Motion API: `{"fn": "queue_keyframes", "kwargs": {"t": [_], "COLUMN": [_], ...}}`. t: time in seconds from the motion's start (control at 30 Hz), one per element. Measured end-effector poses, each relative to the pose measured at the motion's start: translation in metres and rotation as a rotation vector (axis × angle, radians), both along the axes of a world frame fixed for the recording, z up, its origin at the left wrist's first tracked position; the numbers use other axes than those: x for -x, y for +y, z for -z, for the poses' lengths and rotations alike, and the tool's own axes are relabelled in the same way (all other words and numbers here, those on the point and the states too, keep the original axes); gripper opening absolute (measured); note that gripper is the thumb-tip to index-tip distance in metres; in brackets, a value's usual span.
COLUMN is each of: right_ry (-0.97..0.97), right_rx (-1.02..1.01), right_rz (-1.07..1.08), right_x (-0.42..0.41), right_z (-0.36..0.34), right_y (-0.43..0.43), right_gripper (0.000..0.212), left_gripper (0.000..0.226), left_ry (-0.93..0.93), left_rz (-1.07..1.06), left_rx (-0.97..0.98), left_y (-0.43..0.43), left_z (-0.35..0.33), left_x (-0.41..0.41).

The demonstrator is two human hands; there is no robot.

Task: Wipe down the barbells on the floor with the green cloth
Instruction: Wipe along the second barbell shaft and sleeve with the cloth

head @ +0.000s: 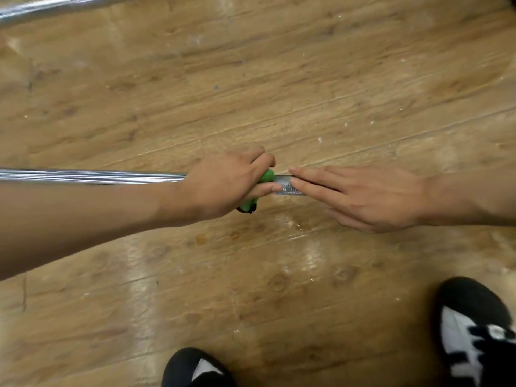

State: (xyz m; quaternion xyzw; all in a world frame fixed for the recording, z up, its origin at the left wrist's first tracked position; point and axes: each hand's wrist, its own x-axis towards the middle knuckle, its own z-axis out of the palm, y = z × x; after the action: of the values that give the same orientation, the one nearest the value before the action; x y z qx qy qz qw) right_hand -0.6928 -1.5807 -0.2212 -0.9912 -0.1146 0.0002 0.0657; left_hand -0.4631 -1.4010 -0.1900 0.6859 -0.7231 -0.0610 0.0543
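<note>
A chrome barbell [92,176] lies across the wooden floor from the left edge toward the middle. My left hand [226,182] grips the green cloth [266,176], which is wrapped around the bar; a bit of cloth hangs out below the hand. Just right of it a short knurled stretch of the bar [282,185] shows. My right hand [360,196] rests on the bar with straight fingers that point left, and it covers the bar's right part.
A second chrome barbell [47,8] lies at the top left corner. My two black and white shoes [195,368] [474,328] stand at the bottom edge. Worn wooden floor [251,79] surrounds the bars.
</note>
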Motion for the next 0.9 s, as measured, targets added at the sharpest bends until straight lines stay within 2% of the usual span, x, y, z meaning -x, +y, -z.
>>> {"fn": "queue_keyframes", "kwargs": {"t": [0.13,0.27,0.37,0.43,0.53,0.7,0.83,0.9], "right_ry": [0.093,0.13,0.101,0.085,0.058,0.051,0.034,0.035], "right_rx": [0.028,0.021,-0.001,0.006,0.007,0.008,0.021,0.011], "right_rz": [-0.149,-0.153,-0.144,-0.144,-0.141,-0.174,-0.228,-0.257], "right_x": [-0.006,-0.006,-0.003,-0.002,0.0,0.002,0.0,0.001], "right_z": [-0.02,-0.023,-0.022,-0.021,-0.019,-0.019,-0.016,-0.014], "right_y": [-0.01,-0.01,-0.01,-0.009,-0.009,-0.008,-0.011,-0.012], "right_gripper": [0.071,0.069,0.07,0.071,0.072,0.077,0.08,0.078], "left_gripper": [0.054,0.052,0.048,0.051,0.061,0.058,0.064,0.068], "left_ry": [-0.034,0.068,-0.154,-0.225,-0.148,-0.186,-0.226,-0.181], "left_rz": [-0.114,-0.135,-0.192,-0.209,-0.223,-0.233,-0.123,-0.198], "left_rx": [0.117,0.118,0.106,0.042,0.002,0.078,0.117,0.066], "left_y": [-0.008,0.009,0.014,0.017,0.013,0.001,0.023,0.04], "left_z": [0.007,0.003,0.005,0.009,0.008,0.01,0.013,0.009], "left_x": [0.035,0.022,0.031,0.042,0.044,0.052,0.022,-0.004]}}
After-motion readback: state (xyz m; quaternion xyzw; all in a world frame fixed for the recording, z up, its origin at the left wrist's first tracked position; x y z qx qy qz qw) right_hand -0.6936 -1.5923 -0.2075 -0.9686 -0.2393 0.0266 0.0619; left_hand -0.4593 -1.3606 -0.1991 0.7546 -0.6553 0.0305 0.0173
